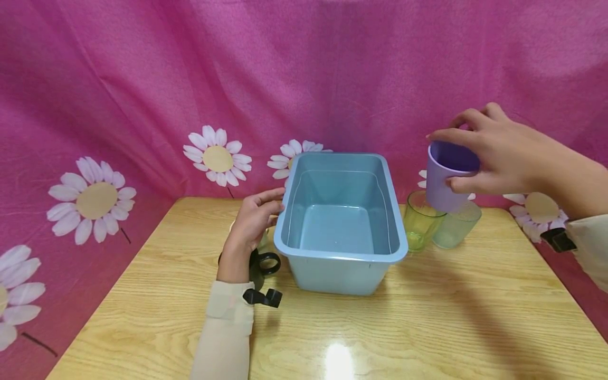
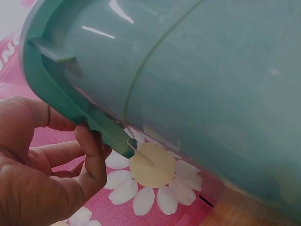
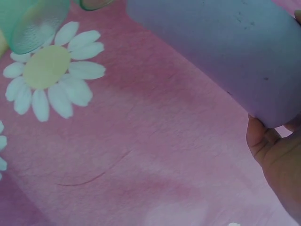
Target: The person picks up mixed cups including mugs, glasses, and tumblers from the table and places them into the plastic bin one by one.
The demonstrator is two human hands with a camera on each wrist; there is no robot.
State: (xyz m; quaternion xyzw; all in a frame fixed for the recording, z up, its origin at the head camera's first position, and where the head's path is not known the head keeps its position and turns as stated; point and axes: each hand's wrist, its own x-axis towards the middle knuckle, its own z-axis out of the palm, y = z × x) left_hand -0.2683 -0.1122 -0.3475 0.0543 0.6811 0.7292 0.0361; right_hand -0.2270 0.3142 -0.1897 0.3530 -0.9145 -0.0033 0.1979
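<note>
1. Head view: nearest, a beige sleeve (image 1: 225, 332) with a black clip (image 1: 263, 297) at its cuff crosses the near, left-of-middle part of the wooden tabletop (image 1: 427, 327).
2. Just beyond the cuff, a dark cup (image 1: 256, 273) with a black ring handle (image 1: 271, 263) is partly hidden by the wrist.
3. The blue bin (image 1: 341, 257) stands mid-tabletop, reaching toward the far edge, its opening upward.
4. At the bin's left side is the left hand (image 1: 252, 219); its grip pinches the rim, as the left wrist view also shows.
5. Right of the bin, toward the tabletop's far right corner, stand 2 glasses: a green glass (image 1: 417, 235) and, just beside it, a pale glass (image 1: 453, 232).
6. The purple cup (image 1: 444, 184) is raised over that same far right part, mouth upward, its base overlapping both glasses in the head view.
7. The right hand (image 1: 508, 150) holds it from above, its grip pinching the cup near the mouth, thumb outside.
8. Beyond the far edge hangs a pink cloth (image 1: 332, 68) printed with white daisies (image 1: 218, 157).
</note>
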